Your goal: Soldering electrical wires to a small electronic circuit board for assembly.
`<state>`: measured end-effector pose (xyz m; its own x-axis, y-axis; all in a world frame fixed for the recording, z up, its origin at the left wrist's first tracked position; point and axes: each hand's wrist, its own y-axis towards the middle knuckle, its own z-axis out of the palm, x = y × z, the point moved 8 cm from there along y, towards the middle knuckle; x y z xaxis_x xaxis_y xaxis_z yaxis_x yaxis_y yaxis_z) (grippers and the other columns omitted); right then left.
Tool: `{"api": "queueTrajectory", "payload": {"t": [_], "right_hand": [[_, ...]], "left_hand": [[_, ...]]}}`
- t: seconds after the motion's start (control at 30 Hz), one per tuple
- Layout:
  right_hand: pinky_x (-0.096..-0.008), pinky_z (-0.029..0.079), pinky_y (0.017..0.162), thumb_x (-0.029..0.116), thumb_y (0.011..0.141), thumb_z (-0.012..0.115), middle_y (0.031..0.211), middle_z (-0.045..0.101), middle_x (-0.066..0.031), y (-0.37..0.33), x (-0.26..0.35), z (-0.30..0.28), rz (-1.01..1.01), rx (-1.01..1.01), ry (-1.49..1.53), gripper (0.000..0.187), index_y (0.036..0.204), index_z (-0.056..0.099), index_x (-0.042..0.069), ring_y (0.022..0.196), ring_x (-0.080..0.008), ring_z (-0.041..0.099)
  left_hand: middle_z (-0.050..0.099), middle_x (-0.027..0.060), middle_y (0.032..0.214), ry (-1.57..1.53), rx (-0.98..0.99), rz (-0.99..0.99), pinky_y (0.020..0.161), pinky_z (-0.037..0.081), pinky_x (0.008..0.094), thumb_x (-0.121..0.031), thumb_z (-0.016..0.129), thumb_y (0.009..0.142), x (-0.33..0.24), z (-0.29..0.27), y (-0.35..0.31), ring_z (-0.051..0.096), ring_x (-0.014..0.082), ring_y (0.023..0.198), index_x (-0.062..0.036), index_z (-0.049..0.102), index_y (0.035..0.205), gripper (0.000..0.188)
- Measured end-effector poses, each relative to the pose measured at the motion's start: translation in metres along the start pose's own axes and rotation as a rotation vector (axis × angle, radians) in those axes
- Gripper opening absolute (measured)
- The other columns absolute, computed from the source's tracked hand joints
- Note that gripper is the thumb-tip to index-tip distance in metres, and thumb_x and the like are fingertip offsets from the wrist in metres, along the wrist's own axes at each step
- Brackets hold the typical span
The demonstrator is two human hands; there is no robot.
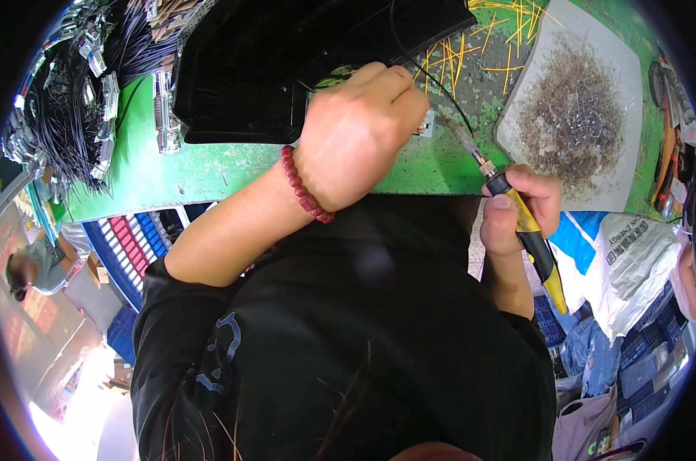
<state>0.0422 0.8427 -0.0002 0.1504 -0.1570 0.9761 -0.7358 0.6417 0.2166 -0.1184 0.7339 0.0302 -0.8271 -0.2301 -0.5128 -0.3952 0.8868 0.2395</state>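
My right hand grips a yellow-and-black soldering iron, thumb and fingers around its upper handle. The metal tip of the iron slants up and left toward the fingers of my left hand. That left hand is closed, its back toward me and a red bead bracelet at the wrist; whatever its fingertips hold is hidden. A large black plastic housing lies just beyond it on the green table. From the housing a thin black wire curves down past the iron's tip.
Thin yellow wires are scattered behind my hands. A grey board covered with dark residue lies to the right. Bundles of black cables with metal connectors pile up at the left. Tools line the right edge; another person is far left.
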Motion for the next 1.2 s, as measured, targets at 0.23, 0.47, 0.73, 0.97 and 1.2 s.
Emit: {"api": "queueTrajectory", "payload": {"t": [0.23,0.47,0.73,0.97,1.2], "right_hand": [[-0.0227,0.036,0.06,0.016,0.084,0.073,0.078,0.054,-0.0045,0.0008,0.0022,0.0016,0.026,0.039,-0.047,0.031,0.1,0.052,0.0,0.066,-0.0078,0.044],[-0.0226,0.036,0.06,0.015,0.084,0.072,0.079,0.054,-0.0043,0.0003,0.0008,0.0,0.043,0.0,-0.046,0.029,0.099,0.052,0.0,0.066,-0.0072,0.044],[-0.0219,0.037,0.063,0.01,0.084,0.069,0.082,0.054,-0.0031,0.0009,-0.0014,0.0002,0.078,0.008,-0.101,0.024,0.099,0.054,0.001,0.069,-0.0067,0.045],[-0.0217,0.039,0.065,0.009,0.083,0.07,0.084,0.056,-0.0031,0.0006,-0.0031,0.0002,0.118,0.006,-0.082,0.023,0.1,0.056,0.001,0.071,-0.0064,0.047],[-0.0214,0.04,0.065,0.007,0.082,0.071,0.083,0.058,-0.0034,0.0011,-0.0016,-0.001,0.068,-0.038,-0.107,0.024,0.1,0.057,0.0,0.07,-0.0065,0.049]], "left_hand": [[0.062,0.0053,0.082,0.027,-0.007,0.037,0.061,0.051,0.033,-0.004,0.073,0.073,0.0008,0.0027,0.0014,0.062,0.0239,0.074,-0.0051,0.065,0.079,0.011],[0.061,0.0047,0.08,0.013,-0.032,0.072,0.06,0.05,0.0325,-0.004,0.073,0.071,0.0026,0.0029,0.0013,0.062,0.0239,0.071,-0.0054,0.066,0.079,0.011],[0.061,0.0037,0.081,-0.026,-0.067,0.147,0.059,0.051,0.0318,-0.005,0.072,0.071,0.0052,0.0035,0.0021,0.061,0.0218,0.072,-0.0062,0.066,0.079,0.011],[0.06,0.0039,0.079,-0.071,-0.006,0.154,0.06,0.051,0.0324,-0.006,0.072,0.072,0.0091,0.0046,0.0047,0.062,0.0219,0.072,-0.0068,0.067,0.081,0.01],[0.057,0.0045,0.077,-0.061,0.03,0.108,0.059,0.05,0.0339,-0.008,0.072,0.074,0.0091,0.0042,0.0072,0.061,0.0227,0.072,-0.0065,0.066,0.081,0.009]]}}
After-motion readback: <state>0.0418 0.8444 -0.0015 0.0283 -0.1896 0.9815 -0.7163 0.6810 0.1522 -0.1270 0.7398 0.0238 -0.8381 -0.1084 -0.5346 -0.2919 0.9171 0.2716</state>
